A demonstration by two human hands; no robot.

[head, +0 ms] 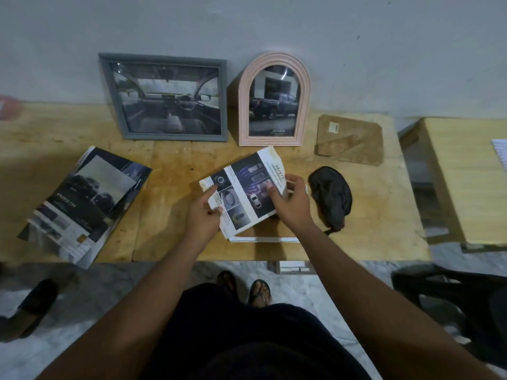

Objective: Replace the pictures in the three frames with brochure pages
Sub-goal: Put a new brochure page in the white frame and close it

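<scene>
A brochure page (241, 187) headed "SAFETY" is held over a white frame (263, 239) lying flat near the table's front edge; only the frame's front rim shows. My left hand (204, 215) pinches the page's left edge. My right hand (290, 200) grips its right edge, fingers curled over the print. A grey rectangular frame (164, 97) with a car-interior picture and a pink arched frame (274, 101) with a pickup picture lean on the wall. A brown backing board (349, 139) lies at the right. The open brochure (82, 204) lies at the left.
A black pouch (332, 197) lies right of my right hand. The wooden table (170, 174) ends at my legs. A second table (466, 171) stands to the right, with a dark chair (450, 286) below it. A person's foot (30, 305) shows at the lower left.
</scene>
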